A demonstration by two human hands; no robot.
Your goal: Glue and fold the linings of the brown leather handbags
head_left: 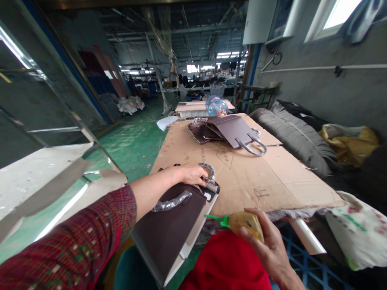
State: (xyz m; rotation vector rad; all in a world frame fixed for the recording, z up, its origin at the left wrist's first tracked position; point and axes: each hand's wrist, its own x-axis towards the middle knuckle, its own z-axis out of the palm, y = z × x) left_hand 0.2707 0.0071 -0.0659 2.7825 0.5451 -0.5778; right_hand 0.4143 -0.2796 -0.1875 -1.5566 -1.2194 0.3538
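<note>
A dark brown handbag (pixel 172 231) lies tilted over the near edge of the table, its pale unfinished side edge facing right. Its handles (pixel 173 200) are wrapped in clear plastic. My left hand (pixel 195 175) reaches across the bag and grips its upper edge near the opening, fingertips partly hidden in the folds. In my right hand (pixel 266 241) is a yellowish squeeze bottle (pixel 246 225) with a green nozzle. The nozzle points left, toward the bag's side edge, a little apart from it.
More brown bags (pixel 231 131) lie farther back on the cardboard-covered table (pixel 269 177). Behind them is a blue water jug (pixel 216 105). A metal rack (pixel 99 151) stands at left; grey bundles (pixel 298 137) and a white sack (pixel 359 229) are at right.
</note>
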